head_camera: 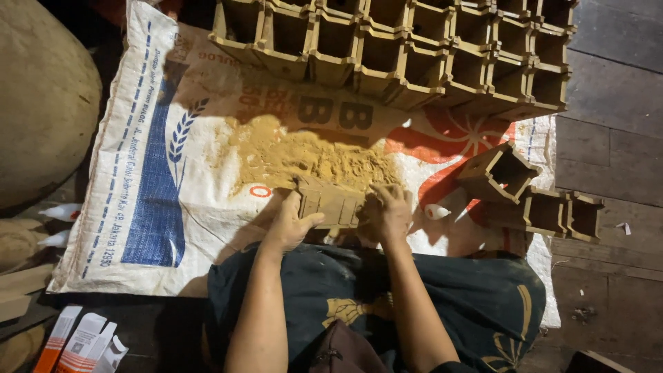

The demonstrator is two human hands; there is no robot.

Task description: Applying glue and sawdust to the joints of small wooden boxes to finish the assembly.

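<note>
A small open-topped wooden box [333, 205] lies on its side at the near edge of a heap of yellow-brown powder [304, 157] on a white woven sack [148, 200]. My left hand [289, 222] grips the box's left end, thumb on its side. My right hand [387, 211] holds the right end, fingers curled over the top edge and touching the powder. Both forearms reach out over my lap, which is covered in dark patterned cloth [476, 304].
Rows of similar square wooden boxes [414, 48] line the far edge of the sack. Three more boxes [532, 197] lie at the right. A white pointed bottle tip [436, 211] rests beside my right hand. A large tan sack [41, 97] bulges at left; small cartons [79, 342] lie at lower left.
</note>
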